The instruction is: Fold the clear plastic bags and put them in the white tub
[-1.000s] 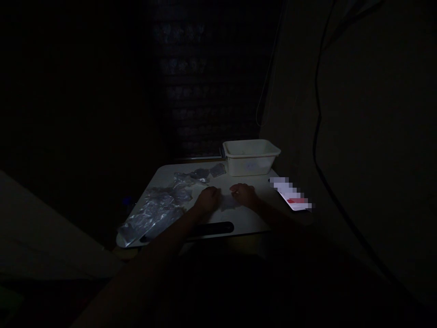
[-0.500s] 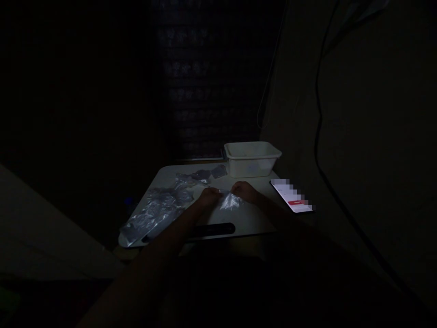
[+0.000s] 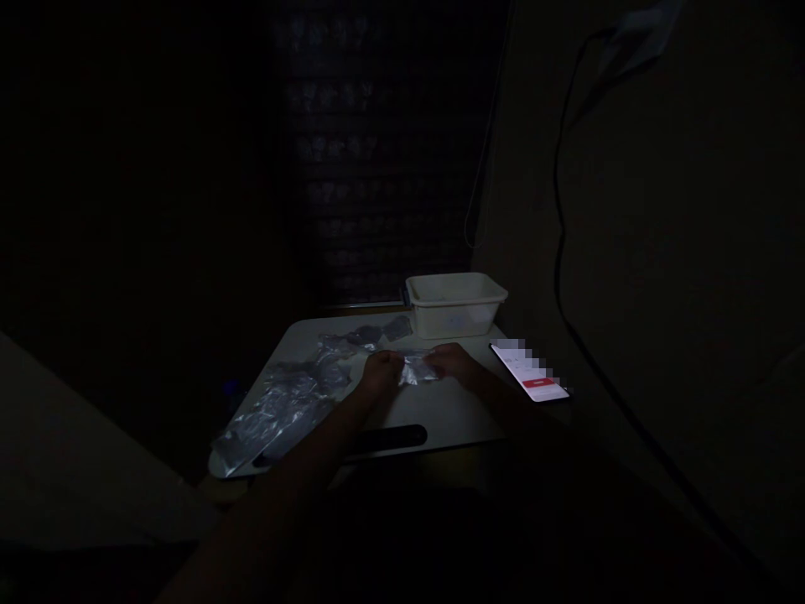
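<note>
Over the middle of the white table (image 3: 453, 411), a small clear plastic bag (image 3: 416, 369) spans the space between my two hands. My left hand (image 3: 382, 373) pinches its left side with curled fingers. On the bag's right side is my right hand (image 3: 454, 364), its fingers closed on the edge. A pile of crumpled clear plastic bags (image 3: 286, 411) covers the left part of the table, with flatter pieces (image 3: 368, 335) trailing toward the back. The scene is very dark, so fine finger detail is hard to see.
A white plastic tub (image 3: 456, 319) stands at the table's back right. A lit phone (image 3: 532, 373) lies at the right edge. The dark slot (image 3: 390, 438) is near the front edge. A black cable (image 3: 559, 252) hangs down the right wall.
The bag between my hands now looks wider and flatter, and my hands are slightly further apart. The whole view has shifted a little, placing the table lower.
</note>
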The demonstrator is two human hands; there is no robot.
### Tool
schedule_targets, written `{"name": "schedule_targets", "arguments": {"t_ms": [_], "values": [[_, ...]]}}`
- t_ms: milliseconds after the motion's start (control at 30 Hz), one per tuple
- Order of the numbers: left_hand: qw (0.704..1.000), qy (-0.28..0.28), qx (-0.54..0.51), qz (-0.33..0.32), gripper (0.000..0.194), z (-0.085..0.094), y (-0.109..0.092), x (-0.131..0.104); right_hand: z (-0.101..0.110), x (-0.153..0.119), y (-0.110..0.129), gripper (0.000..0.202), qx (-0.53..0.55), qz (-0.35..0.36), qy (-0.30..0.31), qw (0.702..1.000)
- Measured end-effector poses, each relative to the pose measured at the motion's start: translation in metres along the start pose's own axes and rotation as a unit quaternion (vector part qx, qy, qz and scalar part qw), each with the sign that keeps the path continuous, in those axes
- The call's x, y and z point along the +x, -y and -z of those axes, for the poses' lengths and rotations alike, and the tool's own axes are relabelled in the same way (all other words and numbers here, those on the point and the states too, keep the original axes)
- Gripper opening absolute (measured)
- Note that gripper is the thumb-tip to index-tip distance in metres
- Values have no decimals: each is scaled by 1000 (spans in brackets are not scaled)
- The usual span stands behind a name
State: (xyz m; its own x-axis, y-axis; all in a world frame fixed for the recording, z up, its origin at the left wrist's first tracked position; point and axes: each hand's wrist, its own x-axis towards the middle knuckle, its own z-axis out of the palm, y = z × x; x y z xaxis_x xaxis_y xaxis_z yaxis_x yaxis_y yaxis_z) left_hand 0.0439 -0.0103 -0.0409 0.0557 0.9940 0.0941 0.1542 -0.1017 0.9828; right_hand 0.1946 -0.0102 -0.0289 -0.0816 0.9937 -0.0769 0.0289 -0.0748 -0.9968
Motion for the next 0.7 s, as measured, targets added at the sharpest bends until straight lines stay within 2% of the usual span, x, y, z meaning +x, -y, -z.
{"name": "schedule_targets", "arguments": {"t_ms": [100,200,267,367,400,500,600,700], "values": [[996,-5,78,-37,14,3,-8,10,6,1,7,18,-7,24,-30,999],[973,-8,204,-111,22,3,-28,26,25,4,14,21,-1,71,-78,994],[941,-18,290,-171,30,-2,-43,37,41,8,17,21,24,103,-123,987],[873,14,407,-270,43,-17,-59,53,66,11,21,22,62,119,-184,974],[849,24,445,-283,46,-23,-62,58,73,11,22,23,73,121,-198,970],[798,47,539,-267,43,-37,-65,66,91,9,28,23,90,138,-231,959],[775,46,577,-253,34,-42,-61,66,107,8,38,15,80,155,-243,954],[759,43,597,-256,28,-41,-56,57,123,12,51,10,25,180,-251,951]]}}
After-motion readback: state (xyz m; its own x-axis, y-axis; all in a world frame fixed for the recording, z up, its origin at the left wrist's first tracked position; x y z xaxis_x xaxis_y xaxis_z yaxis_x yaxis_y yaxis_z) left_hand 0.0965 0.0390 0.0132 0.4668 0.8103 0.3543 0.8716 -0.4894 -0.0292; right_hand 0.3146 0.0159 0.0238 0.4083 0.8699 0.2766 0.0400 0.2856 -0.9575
